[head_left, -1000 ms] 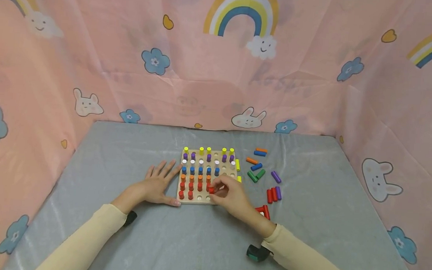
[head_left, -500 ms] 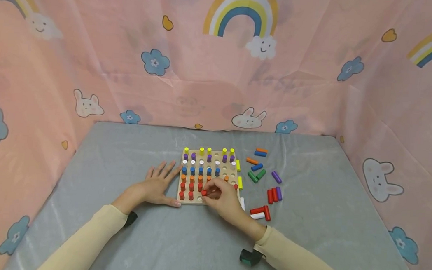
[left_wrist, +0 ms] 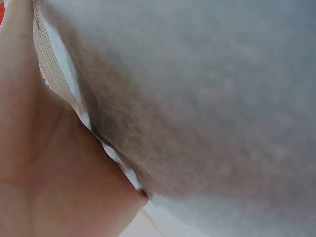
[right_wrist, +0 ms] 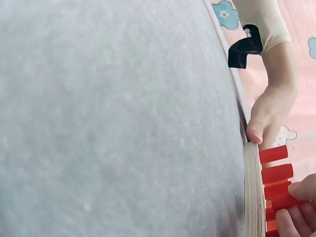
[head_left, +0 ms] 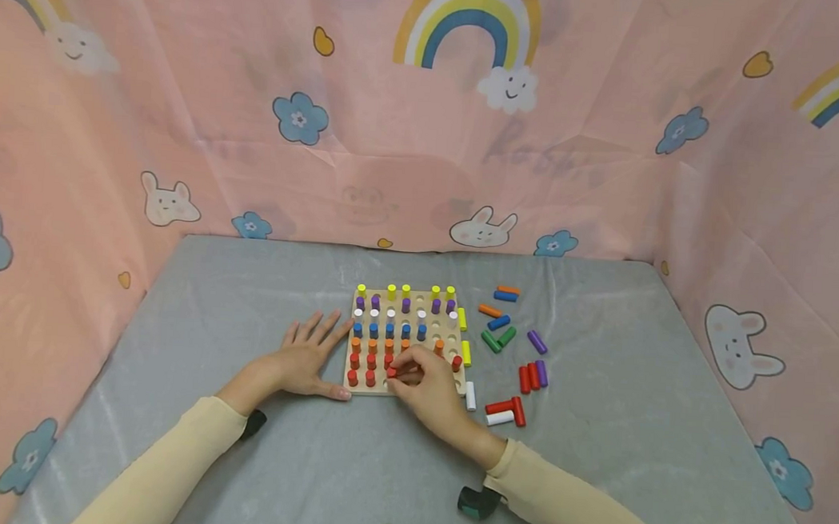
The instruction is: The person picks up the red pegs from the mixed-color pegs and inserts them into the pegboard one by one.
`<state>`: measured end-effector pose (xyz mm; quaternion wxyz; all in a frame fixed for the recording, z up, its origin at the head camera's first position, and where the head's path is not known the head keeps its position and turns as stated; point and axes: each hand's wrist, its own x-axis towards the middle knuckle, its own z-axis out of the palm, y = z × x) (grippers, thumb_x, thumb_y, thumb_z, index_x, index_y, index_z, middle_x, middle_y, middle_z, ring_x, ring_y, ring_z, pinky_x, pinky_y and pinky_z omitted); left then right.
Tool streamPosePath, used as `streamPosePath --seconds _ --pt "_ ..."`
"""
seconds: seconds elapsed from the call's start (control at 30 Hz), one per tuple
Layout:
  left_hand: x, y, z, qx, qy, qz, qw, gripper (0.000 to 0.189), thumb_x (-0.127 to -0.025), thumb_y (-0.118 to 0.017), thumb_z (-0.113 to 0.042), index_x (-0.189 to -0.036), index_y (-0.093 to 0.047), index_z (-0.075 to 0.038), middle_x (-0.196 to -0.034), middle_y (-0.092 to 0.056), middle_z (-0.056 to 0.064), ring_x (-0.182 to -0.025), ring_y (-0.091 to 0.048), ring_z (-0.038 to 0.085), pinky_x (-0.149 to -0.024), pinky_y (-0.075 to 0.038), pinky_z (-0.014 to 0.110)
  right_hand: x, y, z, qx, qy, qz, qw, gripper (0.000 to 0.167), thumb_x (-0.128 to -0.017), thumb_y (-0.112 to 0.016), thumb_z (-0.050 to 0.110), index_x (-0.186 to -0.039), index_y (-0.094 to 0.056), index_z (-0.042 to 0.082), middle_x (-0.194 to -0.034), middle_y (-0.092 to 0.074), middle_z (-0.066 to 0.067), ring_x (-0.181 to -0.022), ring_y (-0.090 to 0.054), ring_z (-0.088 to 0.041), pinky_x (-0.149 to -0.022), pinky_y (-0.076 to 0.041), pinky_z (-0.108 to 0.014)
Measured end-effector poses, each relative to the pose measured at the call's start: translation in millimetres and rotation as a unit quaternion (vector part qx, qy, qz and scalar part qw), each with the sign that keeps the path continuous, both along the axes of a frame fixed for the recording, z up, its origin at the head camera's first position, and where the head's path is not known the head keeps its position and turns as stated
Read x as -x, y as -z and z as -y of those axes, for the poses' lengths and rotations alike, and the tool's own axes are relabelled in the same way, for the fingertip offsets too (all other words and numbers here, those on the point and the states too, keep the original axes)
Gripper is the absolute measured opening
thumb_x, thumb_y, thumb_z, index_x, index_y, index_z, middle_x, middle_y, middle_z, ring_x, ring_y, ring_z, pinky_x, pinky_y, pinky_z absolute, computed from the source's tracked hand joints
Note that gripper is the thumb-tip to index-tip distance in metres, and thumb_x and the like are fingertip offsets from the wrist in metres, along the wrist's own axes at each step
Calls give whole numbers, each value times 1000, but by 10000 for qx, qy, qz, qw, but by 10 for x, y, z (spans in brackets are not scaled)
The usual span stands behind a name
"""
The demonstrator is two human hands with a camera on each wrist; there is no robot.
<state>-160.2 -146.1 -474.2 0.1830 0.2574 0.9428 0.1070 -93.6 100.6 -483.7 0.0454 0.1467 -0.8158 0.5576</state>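
Observation:
A wooden pegboard lies on the grey cloth, with rows of upright yellow, purple, white, blue, orange and red pegs. My right hand pinches a red peg between thumb and fingers over the board's front row, just right of two standing red pegs. Whether its lower end is inside a hole cannot be made out. Against the board's left edge, my left hand rests with its fingers spread; the left wrist view shows its palm side beside the board's edge. The right hand hides part of the front rows.
Loose pegs lie right of the board: green pegs, a blue peg, purple pegs, red pegs, white pegs, yellow pegs and orange pegs. A patterned pink curtain stands behind the table.
My right hand has moved left along the front row with the red peg, uncovering the board's right front part and a white peg. The left hand stays where it was.

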Motion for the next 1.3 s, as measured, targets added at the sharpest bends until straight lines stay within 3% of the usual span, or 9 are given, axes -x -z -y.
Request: streamPosePath --seconds 0.13,0.33,0.53,0.8,1.3 --pt "-8 -19 -6 40 -10 -28 10000 120 -75 -70 -72 -161 -6 -18 -168 -1 16 -154 -1 45 -118 -6 71 -12 2 15 68 18 24 10000 20 -81 -78 -3 -94 -66 5 -96 -68 -10 -84 -70 -19 -75 -60 -26" --pt "-5 -23 -2 51 -5 5 10000 120 -75 -70 -72 -161 -5 -18 -169 0 15 -154 0 45 -118 -6 71 -52 20 52 73 -31 -270 9996 18 -81 -76 -5 -93 -65 4 -95 -66 -9 -84 -71 -21 -76 -60 -22" --pt "-6 -16 4 43 -2 23 10000 120 -75 -69 -73 -161 -5 -19 -169 0 14 -154 0 45 -118 -5 71 -92 68 78 -246 57 -470 9986 17 -82 -75 -5 -94 -66 2 -95 -68 -9 -86 -72 -21 -77 -59 -22" --pt "2 0 11 28 -16 7 10000 120 -75 -69 -72 -161 -4 -19 -169 0 15 -154 0 45 -118 -5 71 -94 97 99 -500 294 -399 9975 18 -82 -76 -2 -96 -67 5 -94 -69 -7 -86 -71 -15 -77 -59 -23" --pt "-7 -17 12 20 9 -31 10000 120 -75 -69 -73 -161 -5 -19 -168 0 16 -154 0 46 -118 -6 71 -119 56 114 -491 479 -474 9965 21 -80 -78 -1 -98 -67 4 -95 -69 -8 -85 -70 -16 -78 -60 -30"
